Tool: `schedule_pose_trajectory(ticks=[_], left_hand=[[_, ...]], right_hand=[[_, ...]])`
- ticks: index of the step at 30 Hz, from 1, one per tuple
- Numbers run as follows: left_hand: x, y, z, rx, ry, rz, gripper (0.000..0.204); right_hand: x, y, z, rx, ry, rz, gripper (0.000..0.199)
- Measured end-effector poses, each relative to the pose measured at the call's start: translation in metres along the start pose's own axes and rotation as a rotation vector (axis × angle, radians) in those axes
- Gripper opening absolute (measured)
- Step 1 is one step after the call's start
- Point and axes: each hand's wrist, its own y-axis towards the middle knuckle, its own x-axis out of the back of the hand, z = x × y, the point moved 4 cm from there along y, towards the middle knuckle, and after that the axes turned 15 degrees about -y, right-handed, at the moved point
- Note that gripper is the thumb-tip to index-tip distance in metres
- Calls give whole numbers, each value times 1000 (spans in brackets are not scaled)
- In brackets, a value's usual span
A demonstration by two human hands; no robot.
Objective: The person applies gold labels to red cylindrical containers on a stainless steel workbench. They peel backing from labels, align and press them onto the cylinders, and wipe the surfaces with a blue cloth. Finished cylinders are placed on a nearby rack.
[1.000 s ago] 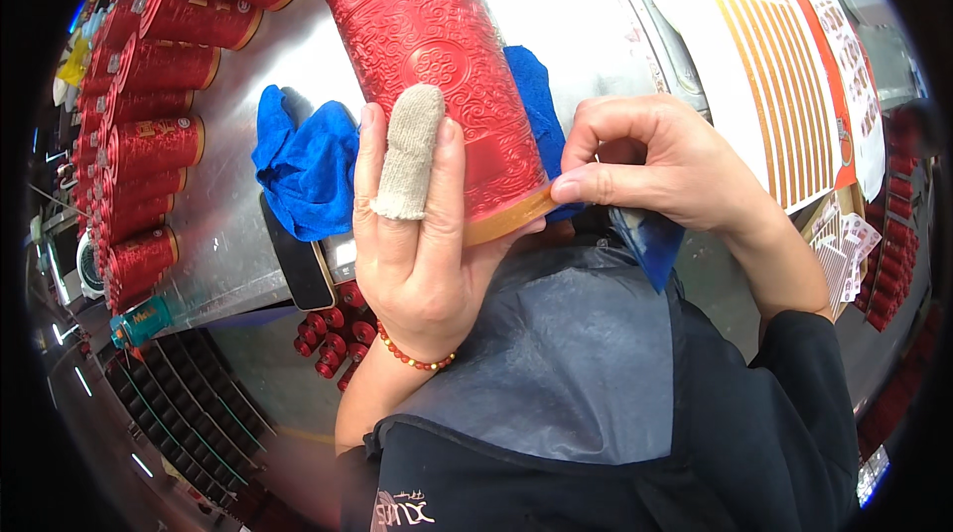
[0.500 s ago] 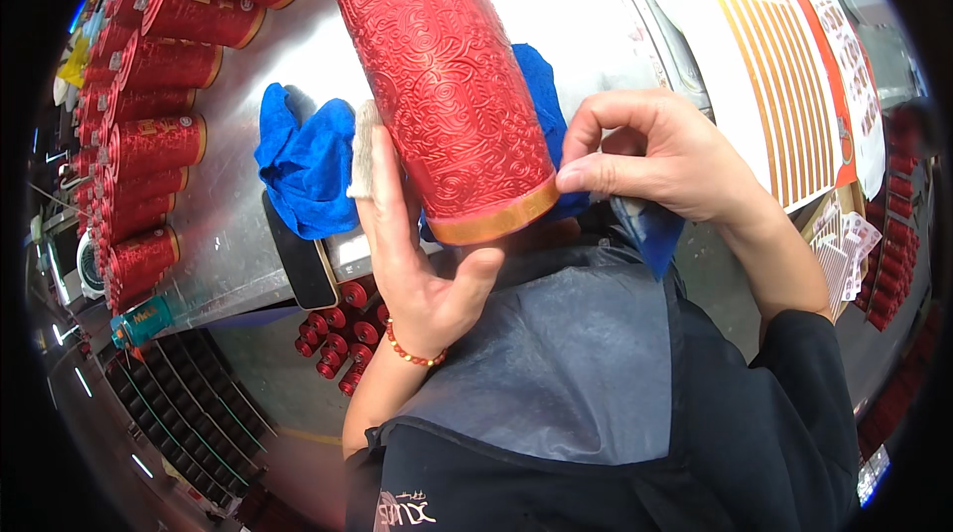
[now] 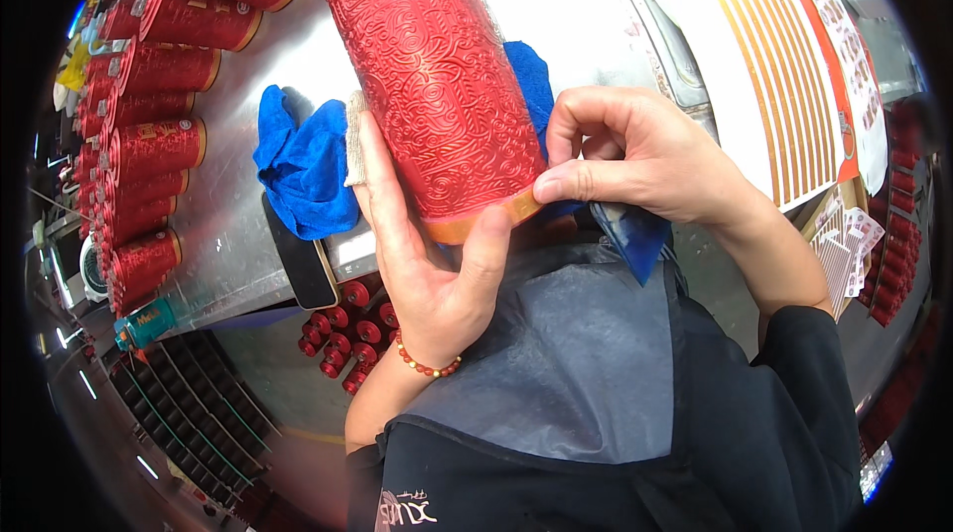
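A large red embossed cylinder [image 3: 437, 85] lies tilted in front of me, its gold strip [image 3: 459, 228] running round the near end. My left hand [image 3: 427, 274] supports its left side, fingers along the wall and thumb pressing on the strip. A beige fabric cover [image 3: 355, 140] shows at the fingers of that hand. Thumb and bent forefinger of my right hand [image 3: 635, 155] are closed at the strip's right end. Below that hand hangs a pointed dark-blue piece [image 3: 635, 239]; whether the hand holds it I cannot tell. The cylinder's underside is hidden.
Several similar red cylinders [image 3: 159, 150] stand along the left. A blue cloth [image 3: 303, 165] lies on the metal table [image 3: 238, 264], partly over a phone [image 3: 303, 259]. Another blue cloth [image 3: 531, 85] is behind the cylinder. At right lies a sheet of gold strips [image 3: 769, 85].
The cylinder's near end has shifted slightly left and away from me. My left thumb has moved up onto the gold strip. My right hand has followed a little to the left.
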Motion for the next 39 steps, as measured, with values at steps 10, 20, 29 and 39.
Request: schedule_pose_trajectory(ticks=[10, 20, 29, 39], left_hand=[[-7, 1, 0, 24, -100, -89, 90], [-7, 1, -5, 44, -3, -57, 95], [-5, 2, -3, 137, -450, -106, 88], [-15, 4, -12, 222, -447, -102, 96]], right_hand=[[0, 2, 0, -1, -17, 9, 24], [0, 1, 2, 21, -33, -7, 23], [1, 1, 4, 19, -37, 3, 23], [0, 4, 2, 23, -22, 25, 23]])
